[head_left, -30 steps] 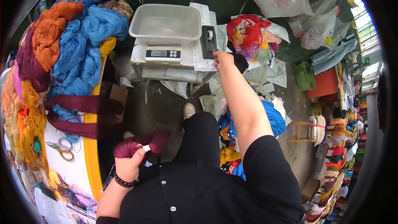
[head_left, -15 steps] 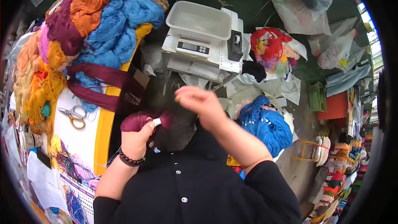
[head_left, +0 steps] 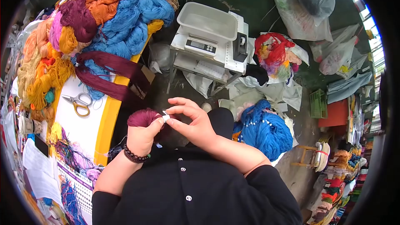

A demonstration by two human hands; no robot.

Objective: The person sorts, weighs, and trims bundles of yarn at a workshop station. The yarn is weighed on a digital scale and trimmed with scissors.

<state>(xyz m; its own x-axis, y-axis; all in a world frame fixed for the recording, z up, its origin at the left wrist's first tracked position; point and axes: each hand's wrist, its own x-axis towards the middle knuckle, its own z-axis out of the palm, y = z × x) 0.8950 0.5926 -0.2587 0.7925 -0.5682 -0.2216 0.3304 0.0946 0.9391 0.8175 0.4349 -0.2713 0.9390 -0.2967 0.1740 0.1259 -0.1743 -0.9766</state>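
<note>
My left hand (head_left: 143, 137) is closed around a maroon skein of yarn (head_left: 141, 118), which bulges above the fingers. A small white label band (head_left: 166, 118) wraps the skein at my left thumb. My right hand (head_left: 192, 123) has come up to that band, its thumb and index finger at the label's edge and the other fingers stretched outward. More maroon yarn (head_left: 109, 73) lies looped over the table's edge ahead of my left hand. Scissors with gold and grey handles (head_left: 80, 103) rest on the white tabletop at the left.
A large pile of orange, blue and yellow yarn (head_left: 121, 29) covers the far end of the yellow-edged table (head_left: 105, 131). A digital scale (head_left: 201, 46) with a white tray (head_left: 208, 21) stands ahead. Blue yarn (head_left: 266, 131) is heaped at right; plastic bags (head_left: 306, 16) lie beyond.
My right hand has moved left and down from the air to the label on the skein. My left hand still holds the skein. The view has shifted slightly.
</note>
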